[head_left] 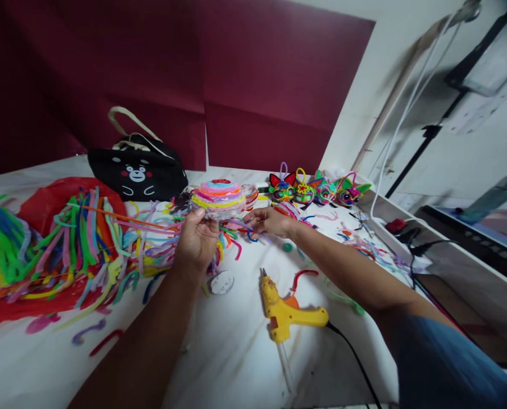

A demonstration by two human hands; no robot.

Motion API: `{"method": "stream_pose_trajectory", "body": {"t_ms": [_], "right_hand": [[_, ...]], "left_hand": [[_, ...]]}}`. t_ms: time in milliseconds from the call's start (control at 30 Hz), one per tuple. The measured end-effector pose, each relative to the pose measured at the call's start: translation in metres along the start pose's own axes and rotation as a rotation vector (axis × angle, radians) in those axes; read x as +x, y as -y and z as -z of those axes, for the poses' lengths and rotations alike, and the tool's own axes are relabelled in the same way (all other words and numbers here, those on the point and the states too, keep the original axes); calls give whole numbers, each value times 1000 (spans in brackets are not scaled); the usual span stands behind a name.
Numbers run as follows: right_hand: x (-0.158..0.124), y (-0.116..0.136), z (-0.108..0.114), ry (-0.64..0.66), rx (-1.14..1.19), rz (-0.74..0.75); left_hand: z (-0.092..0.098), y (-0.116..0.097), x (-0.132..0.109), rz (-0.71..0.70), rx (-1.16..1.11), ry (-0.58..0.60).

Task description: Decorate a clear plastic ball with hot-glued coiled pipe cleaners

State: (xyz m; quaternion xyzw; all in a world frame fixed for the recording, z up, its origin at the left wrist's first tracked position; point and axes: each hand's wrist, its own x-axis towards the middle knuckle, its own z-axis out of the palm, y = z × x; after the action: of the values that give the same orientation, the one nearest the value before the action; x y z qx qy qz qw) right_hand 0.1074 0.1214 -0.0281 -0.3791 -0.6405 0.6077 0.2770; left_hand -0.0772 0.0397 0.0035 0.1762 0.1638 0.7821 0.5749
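My left hand (197, 240) is closed on the near edge of a round dome (219, 198) wrapped in rings of pink, purple, blue and yellow pipe cleaner, and holds it just above the table. My right hand (268, 221) reaches in beside the dome's right edge, its fingers pinched low among loose pipe-cleaner bits. What they pinch is too small to make out. A yellow glue gun (288, 312) lies on the white cloth (236, 352) in front of me, between my forearms.
A big heap of coloured pipe cleaners (61, 244) lies on red plastic (6, 315) at the left. A black bear-face bag (137, 170) stands at the back. Several pipe-cleaner animal heads (317, 191) line the far edge. Cables (410, 250) trail at the right.
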Motion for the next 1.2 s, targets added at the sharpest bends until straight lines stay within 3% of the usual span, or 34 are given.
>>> {"method": "stream_pose_trajectory", "body": {"t_ms": [633,900,1200], "right_hand": [[-15,6,4,-286,-689,380],[-24,5,1,-246,-813,375],[-36,-8,11,-227,-679,281]], "left_hand": [[3,2,1,3,-16,33],[1,2,0,-4,-16,29],[2,4,-2,20,-44,34]]}}
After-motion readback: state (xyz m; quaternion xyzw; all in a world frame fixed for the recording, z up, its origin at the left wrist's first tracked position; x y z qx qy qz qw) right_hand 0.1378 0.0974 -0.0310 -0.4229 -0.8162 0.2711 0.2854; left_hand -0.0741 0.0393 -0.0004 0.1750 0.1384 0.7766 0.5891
